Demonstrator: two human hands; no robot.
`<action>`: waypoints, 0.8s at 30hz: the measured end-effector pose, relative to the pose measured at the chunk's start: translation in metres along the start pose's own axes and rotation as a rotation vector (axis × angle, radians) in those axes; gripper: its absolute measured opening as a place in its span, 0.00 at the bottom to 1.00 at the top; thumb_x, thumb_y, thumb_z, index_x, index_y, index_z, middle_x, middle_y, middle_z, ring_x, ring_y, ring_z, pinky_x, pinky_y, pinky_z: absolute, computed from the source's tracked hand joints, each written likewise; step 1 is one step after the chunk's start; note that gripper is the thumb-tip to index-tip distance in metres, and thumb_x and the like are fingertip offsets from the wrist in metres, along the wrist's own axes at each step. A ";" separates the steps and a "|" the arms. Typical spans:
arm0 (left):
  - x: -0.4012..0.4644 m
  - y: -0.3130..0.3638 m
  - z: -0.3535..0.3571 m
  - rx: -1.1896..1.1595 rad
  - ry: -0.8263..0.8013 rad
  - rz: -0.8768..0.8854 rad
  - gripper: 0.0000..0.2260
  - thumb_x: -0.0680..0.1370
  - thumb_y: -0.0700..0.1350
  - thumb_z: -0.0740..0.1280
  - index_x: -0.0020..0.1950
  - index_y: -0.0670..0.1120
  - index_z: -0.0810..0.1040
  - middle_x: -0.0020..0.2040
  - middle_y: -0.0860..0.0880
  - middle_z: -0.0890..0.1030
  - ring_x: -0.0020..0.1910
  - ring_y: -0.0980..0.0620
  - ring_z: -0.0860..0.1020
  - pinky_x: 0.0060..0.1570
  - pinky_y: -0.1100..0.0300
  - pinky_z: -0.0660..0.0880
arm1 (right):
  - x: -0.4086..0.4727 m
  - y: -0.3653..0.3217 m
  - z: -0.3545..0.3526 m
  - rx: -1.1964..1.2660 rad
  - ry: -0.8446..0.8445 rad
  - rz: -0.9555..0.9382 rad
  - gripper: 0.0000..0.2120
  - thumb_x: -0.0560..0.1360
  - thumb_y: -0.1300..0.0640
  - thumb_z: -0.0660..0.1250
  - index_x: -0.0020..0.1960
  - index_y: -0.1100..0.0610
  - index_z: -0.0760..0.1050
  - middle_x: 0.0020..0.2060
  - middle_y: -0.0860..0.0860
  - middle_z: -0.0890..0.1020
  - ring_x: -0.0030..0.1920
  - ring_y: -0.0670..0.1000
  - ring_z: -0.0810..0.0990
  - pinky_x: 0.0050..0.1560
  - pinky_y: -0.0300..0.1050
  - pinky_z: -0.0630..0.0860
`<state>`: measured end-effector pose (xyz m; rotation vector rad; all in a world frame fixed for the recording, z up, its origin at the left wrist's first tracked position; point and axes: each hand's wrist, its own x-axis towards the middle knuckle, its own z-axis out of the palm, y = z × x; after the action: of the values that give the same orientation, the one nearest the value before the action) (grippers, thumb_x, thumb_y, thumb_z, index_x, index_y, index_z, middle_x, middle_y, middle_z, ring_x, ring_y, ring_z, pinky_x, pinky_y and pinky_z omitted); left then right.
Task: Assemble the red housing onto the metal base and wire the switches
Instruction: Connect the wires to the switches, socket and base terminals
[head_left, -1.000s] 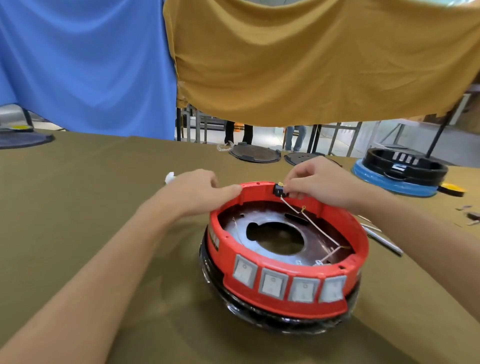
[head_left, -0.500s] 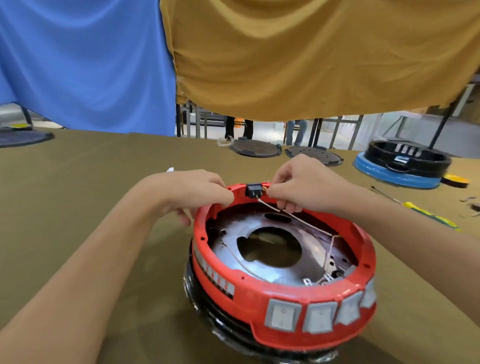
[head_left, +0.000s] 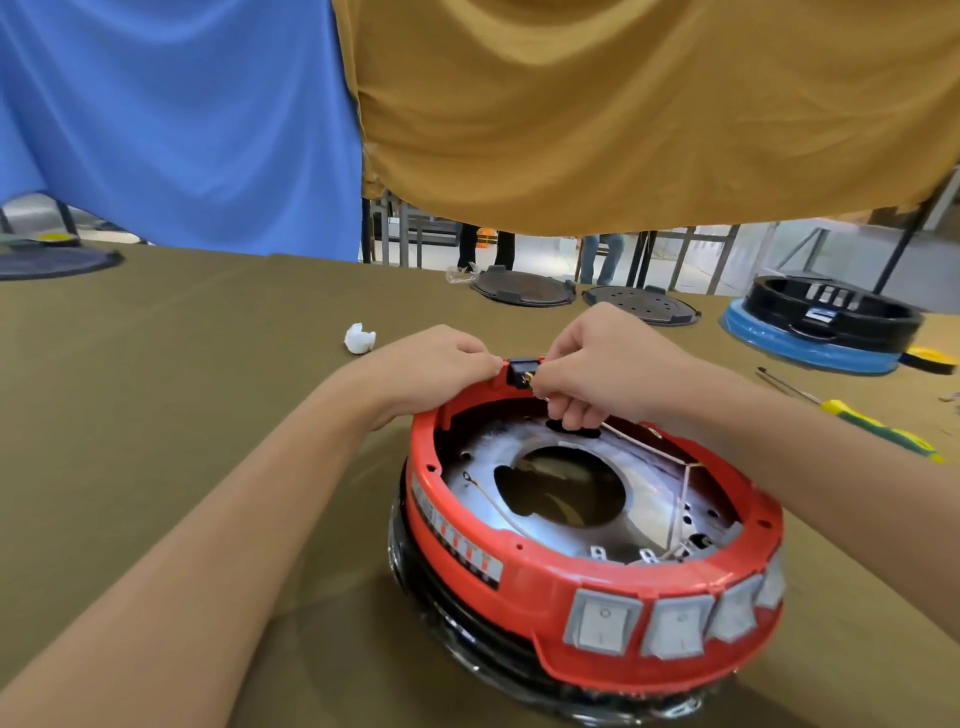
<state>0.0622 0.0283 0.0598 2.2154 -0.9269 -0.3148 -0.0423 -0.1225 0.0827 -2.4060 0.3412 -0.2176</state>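
The red ring housing (head_left: 540, 587) sits over the round metal base (head_left: 483, 480), which has a large central hole. Several grey rocker switches (head_left: 675, 626) line its near right front. A small black connector (head_left: 521, 370) sits in the far rim. My left hand (head_left: 439, 364) grips the far rim just left of the connector. My right hand (head_left: 602, 371) pinches a thin white wire (head_left: 644, 448) at the connector's right side. The wire runs across the inside to terminals near the switches.
Olive cloth covers the table (head_left: 171, 415). A crumpled white scrap (head_left: 359, 339) lies left of my hands. A yellow-green screwdriver (head_left: 878, 431) lies at right. Two dark round lids (head_left: 524, 286) and a black housing on a blue ring (head_left: 826, 325) sit at the back.
The housing has turned so the switches sit further right at the near front. Both hands stayed at the far rim, the right hand closing in on the connector.
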 end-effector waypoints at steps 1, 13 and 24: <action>0.000 0.000 0.000 -0.003 -0.001 -0.001 0.15 0.83 0.53 0.61 0.49 0.45 0.82 0.44 0.45 0.80 0.41 0.50 0.76 0.45 0.56 0.72 | 0.000 0.000 0.000 0.013 -0.006 0.012 0.07 0.73 0.63 0.67 0.39 0.65 0.81 0.29 0.55 0.84 0.28 0.48 0.82 0.28 0.36 0.75; 0.000 0.001 0.001 -0.003 -0.009 -0.003 0.14 0.83 0.53 0.60 0.43 0.49 0.79 0.41 0.49 0.78 0.39 0.51 0.75 0.42 0.57 0.70 | -0.002 -0.001 0.003 0.056 -0.030 0.076 0.07 0.73 0.65 0.67 0.40 0.67 0.82 0.31 0.58 0.85 0.28 0.49 0.82 0.28 0.37 0.76; -0.002 0.003 0.001 0.012 -0.011 0.002 0.14 0.83 0.52 0.60 0.51 0.45 0.81 0.53 0.39 0.82 0.45 0.48 0.77 0.57 0.45 0.76 | -0.005 -0.018 0.015 0.112 0.023 0.162 0.09 0.72 0.70 0.62 0.45 0.73 0.78 0.32 0.63 0.83 0.26 0.56 0.80 0.32 0.46 0.81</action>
<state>0.0582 0.0278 0.0612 2.2255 -0.9387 -0.3215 -0.0398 -0.0992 0.0830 -2.2545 0.5180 -0.1859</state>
